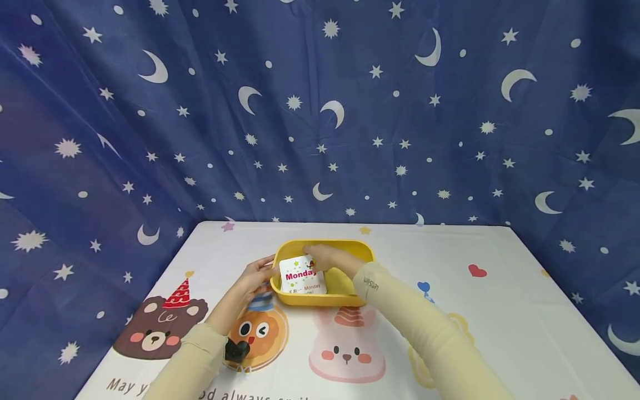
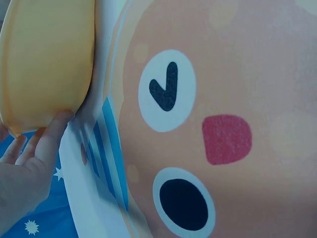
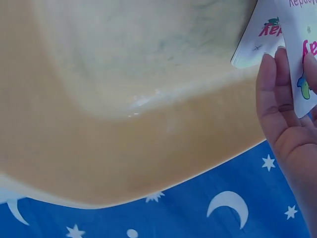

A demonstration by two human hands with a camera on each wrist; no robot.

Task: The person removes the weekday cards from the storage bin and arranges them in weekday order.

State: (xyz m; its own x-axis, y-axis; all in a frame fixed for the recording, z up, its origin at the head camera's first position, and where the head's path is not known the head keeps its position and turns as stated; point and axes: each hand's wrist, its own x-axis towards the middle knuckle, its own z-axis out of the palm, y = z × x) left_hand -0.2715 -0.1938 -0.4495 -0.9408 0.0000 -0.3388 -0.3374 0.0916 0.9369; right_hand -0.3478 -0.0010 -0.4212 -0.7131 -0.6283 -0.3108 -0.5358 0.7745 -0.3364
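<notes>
A yellow plastic basin (image 1: pixel 320 300) with rounded corners sits on the table. At its left end my left hand (image 1: pixel 255 276) grips it, fingers against the outer wall and thumb up at the rim, as the left wrist view shows of the hand (image 2: pixel 34 163). Reaching inside over the far side, my right hand (image 1: pixel 324 258) pinches a white card (image 1: pixel 299 276) printed "Monday" in red. In the right wrist view the pinched card (image 3: pixel 296 29) stands between thumb and fingers, and more cards (image 3: pixel 251 47) with similar print lie behind it inside the basin.
The white tablecloth (image 1: pixel 425 250) carries printed cartoons, among them a bear (image 1: pixel 155 333), a round winking face (image 1: pixel 257 333) and a rabbit (image 1: pixel 347 355). A dark blue curtain (image 1: pixel 350 166) with moons and stars hangs behind the table and along its sides.
</notes>
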